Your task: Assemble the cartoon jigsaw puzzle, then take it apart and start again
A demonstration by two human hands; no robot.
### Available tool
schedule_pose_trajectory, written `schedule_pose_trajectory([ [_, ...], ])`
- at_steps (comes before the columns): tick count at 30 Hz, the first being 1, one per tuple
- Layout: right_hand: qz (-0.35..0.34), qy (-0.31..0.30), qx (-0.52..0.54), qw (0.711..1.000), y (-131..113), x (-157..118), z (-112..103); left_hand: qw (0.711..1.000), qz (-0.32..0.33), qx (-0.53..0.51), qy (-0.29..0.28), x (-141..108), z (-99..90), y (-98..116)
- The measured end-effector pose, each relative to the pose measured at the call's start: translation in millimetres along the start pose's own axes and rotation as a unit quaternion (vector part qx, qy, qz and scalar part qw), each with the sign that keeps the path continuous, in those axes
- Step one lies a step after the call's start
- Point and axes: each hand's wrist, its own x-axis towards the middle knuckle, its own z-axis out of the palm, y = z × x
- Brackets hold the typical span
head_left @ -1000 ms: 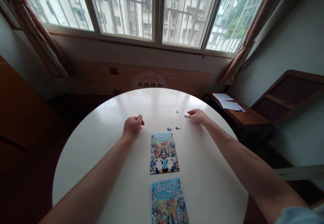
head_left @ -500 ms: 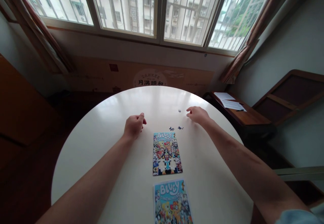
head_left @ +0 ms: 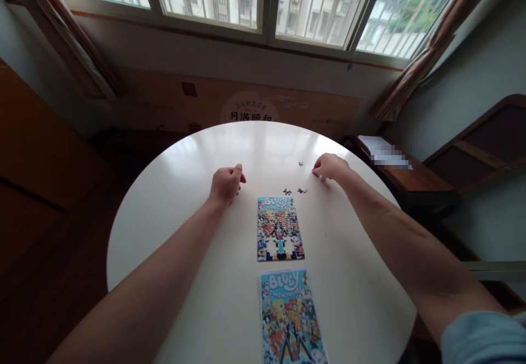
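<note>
A colourful jigsaw puzzle lies at the middle of the white round table, with gaps in its lower part. Nearer me is a matching printed picture. Beyond the puzzle's top edge lie two loose pieces, and a small one is farther back. My left hand rests on the table left of the puzzle, fingers curled closed; anything inside is hidden. To the right of the small piece, my right hand has its fingertips pinched at the tabletop on something I cannot make out.
A wooden side table with white papers stands at the right. Behind the round table, a printed cardboard panel leans below the barred windows. A brown wooden surface is at the far left.
The fingers of my right hand have drawn together in a pinch, where a small piece showed under them before. My left hand stays curled. The view has tilted down and shifted left.
</note>
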Motion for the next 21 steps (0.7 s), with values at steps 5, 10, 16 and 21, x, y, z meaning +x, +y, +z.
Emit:
schedule_pose_trajectory([
  [5, 0.008, -0.047, 0.106, 0.993, 6.9, 2.1, 0.1, 1.0, 0.006, -0.007, -0.006, 0.1, -0.4, 0.2],
  [10, -0.009, -0.042, 0.208, 0.977, 12.8, -14.3, 0.0, 1.0, 0.016, -0.007, -0.018, -1.8, -1.4, 1.5],
  [16, -0.1, -0.08, 0.315, 0.94, 2.0, -87.8, 11.7, 0.984, 0.077, 0.083, -0.139, -20.4, -9.3, 25.8],
  [21, -0.146, -0.23, 0.441, 0.855, -9.0, -148.2, 39.3, 0.921, 0.082, 0.156, -0.347, -45.8, -10.0, 52.6],
])
